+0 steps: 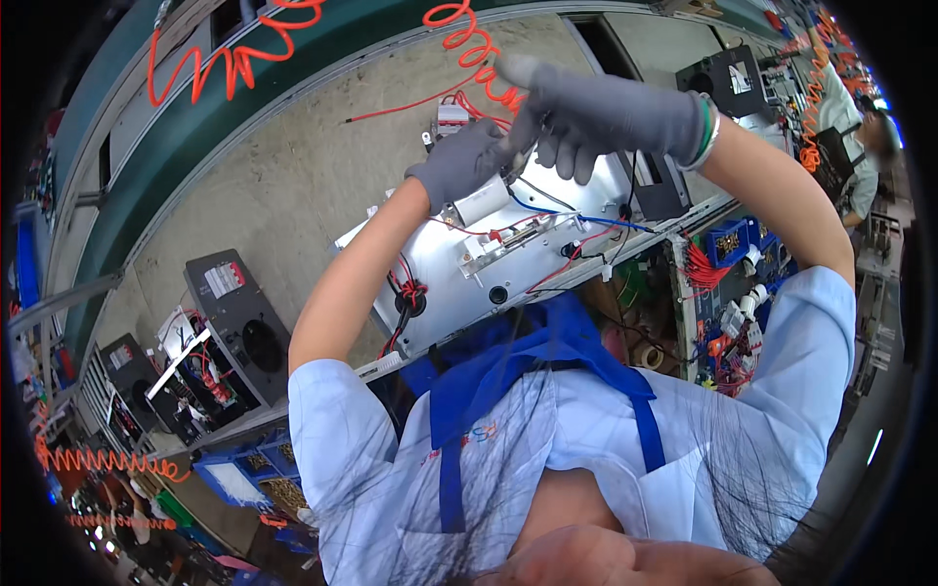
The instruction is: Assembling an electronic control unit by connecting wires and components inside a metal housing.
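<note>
A silver metal plate lies in front of me on the bench, carrying wires and parts. My left hand, in a grey glove, is closed above a pale cylinder mounted on the plate; its fingertips are hidden. My right hand, also gloved in grey, meets it from the right with curled fingers and the thumb stretched to the left. Whatever lies between the two hands is too covered to name. Blue wire crosses the plate below them, and a red-and-black wire bundle comes through it at left.
An orange coiled hose hangs down behind my hands. Dark panels with wired parts stand at the left. Blue bins of small parts sit lower left, another blue bin at right beside red wires. Another person is far right.
</note>
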Action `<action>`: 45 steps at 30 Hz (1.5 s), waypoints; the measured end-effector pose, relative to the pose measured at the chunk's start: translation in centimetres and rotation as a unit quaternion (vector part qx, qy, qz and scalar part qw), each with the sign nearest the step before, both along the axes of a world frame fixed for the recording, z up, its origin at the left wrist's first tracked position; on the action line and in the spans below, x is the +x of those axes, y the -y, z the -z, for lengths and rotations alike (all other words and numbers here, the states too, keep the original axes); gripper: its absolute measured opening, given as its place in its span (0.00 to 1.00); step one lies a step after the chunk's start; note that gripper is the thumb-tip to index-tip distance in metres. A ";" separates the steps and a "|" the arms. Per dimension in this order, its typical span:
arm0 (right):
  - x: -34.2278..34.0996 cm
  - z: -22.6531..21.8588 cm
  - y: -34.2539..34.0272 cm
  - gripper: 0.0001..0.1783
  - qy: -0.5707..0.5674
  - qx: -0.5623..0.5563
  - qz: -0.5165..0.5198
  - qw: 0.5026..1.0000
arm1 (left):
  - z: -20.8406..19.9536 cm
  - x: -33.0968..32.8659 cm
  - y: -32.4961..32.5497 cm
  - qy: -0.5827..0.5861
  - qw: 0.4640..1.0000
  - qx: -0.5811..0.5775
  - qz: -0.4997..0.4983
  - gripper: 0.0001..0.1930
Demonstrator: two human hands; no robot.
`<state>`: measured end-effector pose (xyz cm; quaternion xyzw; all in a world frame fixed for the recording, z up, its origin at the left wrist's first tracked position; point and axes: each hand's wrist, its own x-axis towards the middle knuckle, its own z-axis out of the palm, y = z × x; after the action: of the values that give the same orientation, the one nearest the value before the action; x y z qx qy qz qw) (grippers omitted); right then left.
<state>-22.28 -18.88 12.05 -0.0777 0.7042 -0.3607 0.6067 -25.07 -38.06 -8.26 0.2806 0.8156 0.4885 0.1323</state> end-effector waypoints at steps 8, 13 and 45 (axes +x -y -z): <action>-2.2 0.5 0.5 0.34 0.050 -0.085 0.087 0.991 | -1.7 -0.6 -0.1 0.002 0.995 -0.088 0.049 0.33; -0.7 -0.2 0.6 0.33 0.041 0.030 0.102 0.994 | -1.4 -0.2 -0.1 0.030 0.997 -0.052 0.042 0.31; -0.6 3.7 -0.7 0.25 -0.055 -0.082 0.008 0.995 | -1.5 1.4 0.1 -0.040 0.998 -0.034 0.022 0.33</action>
<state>-22.87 -18.16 8.39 -0.1416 0.7050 -0.4174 0.5556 -23.62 -38.13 -6.71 0.3130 0.8300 0.4457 0.1201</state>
